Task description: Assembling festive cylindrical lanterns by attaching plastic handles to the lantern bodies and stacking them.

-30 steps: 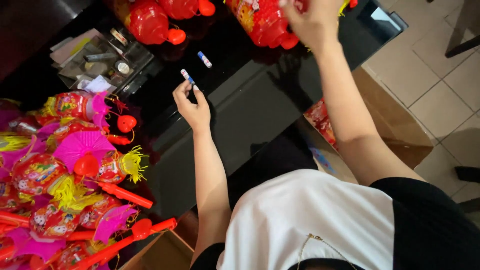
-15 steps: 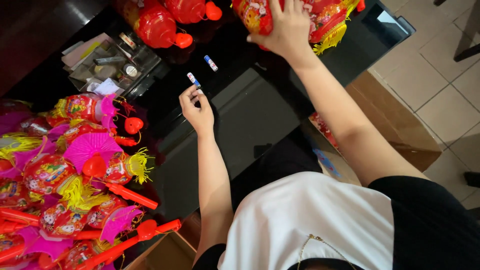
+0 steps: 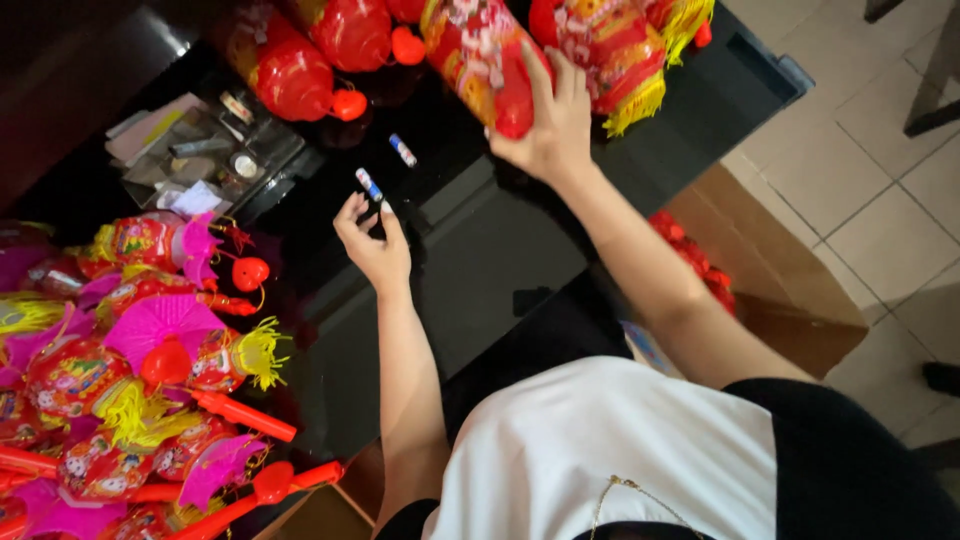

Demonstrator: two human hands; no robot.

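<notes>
The red lantern (image 3: 480, 60) under the right hand (image 3: 545, 125) is cut off by the top edge, so its upper part is not seen, and the palm covers its lower end. The small battery (image 3: 368, 184) in the left hand (image 3: 372, 245) is too small to tell its markings; the fingertips hide its lower end. A second battery (image 3: 402, 150) on the black surface (image 3: 500, 260) is also too small to read. The pile of lanterns (image 3: 130, 380) continues past the left edge. The cardboard box (image 3: 790, 300) is partly hidden behind the right arm.
</notes>
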